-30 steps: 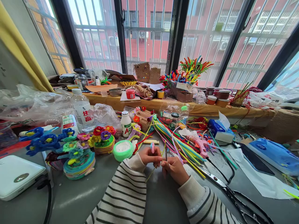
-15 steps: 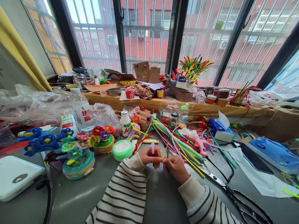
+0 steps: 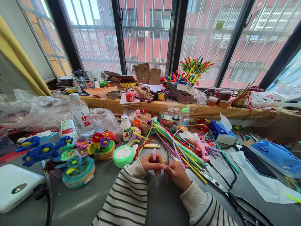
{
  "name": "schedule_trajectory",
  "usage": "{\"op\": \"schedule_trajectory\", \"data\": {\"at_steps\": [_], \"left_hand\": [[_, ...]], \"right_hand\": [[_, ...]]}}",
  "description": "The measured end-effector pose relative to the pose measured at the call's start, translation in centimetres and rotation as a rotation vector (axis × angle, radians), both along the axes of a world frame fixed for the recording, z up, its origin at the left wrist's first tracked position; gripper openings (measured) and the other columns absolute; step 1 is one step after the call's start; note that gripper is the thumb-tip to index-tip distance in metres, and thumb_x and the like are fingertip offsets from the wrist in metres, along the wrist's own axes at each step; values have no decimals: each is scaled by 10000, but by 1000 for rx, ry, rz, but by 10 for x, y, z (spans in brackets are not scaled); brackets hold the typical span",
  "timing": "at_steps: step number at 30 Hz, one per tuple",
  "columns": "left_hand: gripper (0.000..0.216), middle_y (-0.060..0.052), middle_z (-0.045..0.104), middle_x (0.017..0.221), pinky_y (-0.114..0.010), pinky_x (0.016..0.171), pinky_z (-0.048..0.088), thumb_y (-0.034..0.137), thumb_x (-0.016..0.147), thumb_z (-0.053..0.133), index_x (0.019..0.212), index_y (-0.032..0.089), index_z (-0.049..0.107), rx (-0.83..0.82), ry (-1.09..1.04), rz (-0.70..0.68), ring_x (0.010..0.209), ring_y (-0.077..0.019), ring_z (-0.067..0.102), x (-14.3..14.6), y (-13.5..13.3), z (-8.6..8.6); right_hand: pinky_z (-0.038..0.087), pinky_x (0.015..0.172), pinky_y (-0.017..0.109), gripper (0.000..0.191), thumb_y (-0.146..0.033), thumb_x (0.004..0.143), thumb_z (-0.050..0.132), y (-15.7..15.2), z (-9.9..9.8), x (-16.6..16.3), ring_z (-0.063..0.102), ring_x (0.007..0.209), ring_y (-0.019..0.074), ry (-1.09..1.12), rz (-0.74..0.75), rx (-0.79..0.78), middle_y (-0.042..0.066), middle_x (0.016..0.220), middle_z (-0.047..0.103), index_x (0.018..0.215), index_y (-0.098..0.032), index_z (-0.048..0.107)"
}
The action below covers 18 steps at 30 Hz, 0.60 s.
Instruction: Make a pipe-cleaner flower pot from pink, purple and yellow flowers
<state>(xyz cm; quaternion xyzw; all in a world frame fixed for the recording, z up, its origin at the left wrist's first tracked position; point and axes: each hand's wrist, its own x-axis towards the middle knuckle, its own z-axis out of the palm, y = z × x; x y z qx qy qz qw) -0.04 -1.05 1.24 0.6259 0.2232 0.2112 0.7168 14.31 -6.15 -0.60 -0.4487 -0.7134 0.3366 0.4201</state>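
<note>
Pinching pipe cleaner between fingers

Bright daylight floods through the windows; sharp centre, edges bent by wide-angle distortion.

Cluttered grey table: scissors, pipe cleaners

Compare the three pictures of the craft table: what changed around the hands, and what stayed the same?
Little changed. The left hand and right hand stayed pinched together on the thin yellow pipe cleaner, shifting only slightly as the camera tilted. The pink clip remains on the left hand. The scissors and green tape roll stayed put.
</note>
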Motion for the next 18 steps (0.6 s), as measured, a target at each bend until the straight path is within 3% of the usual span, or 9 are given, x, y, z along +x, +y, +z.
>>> {"op": "schedule_trajectory", "data": {"at_steps": [4, 8, 13, 18], "left_hand": [[286, 40, 536, 429, -176, 403, 357, 338, 562, 639, 566, 119, 456, -4, 6, 62, 374, -48, 471, 0, -1, 0], [286, 37, 536, 433, -177, 402, 351, 338, 560, 641, 564, 115, 462, -7, -15, 72, 375, -47, 468, 1, 0, 2], [275, 42, 534, 435, -172, 394, 345, 331, 563, 639, 561, 120, 464, -3, -20, 41, 375, -45, 467, 1, 0, 2], [291, 42, 539, 425, -168, 398, 354, 346, 543, 646, 553, 122, 462, -9, 18, 27, 378, -48, 475, 1, -1, 1]], "right_hand": [[319, 455, 215, 663, -620, 712, 252, 3, -1, 1, 391, 375, 80, 15, -33, -15, -13, 325, 372, 259, -164, 417], [310, 437, 212, 700, -647, 704, 178, 3, -2, 1, 392, 382, 82, 29, 7, -25, -10, 348, 378, 320, -154, 494], [317, 439, 212, 694, -656, 694, 163, -1, 0, -1, 429, 441, 91, 44, 110, -8, 14, 492, 499, 469, -146, 577], [362, 529, 226, 643, -631, 697, 258, -1, 0, -1, 472, 492, 108, 36, 56, 25, 13, 459, 491, 347, -162, 524]]}}
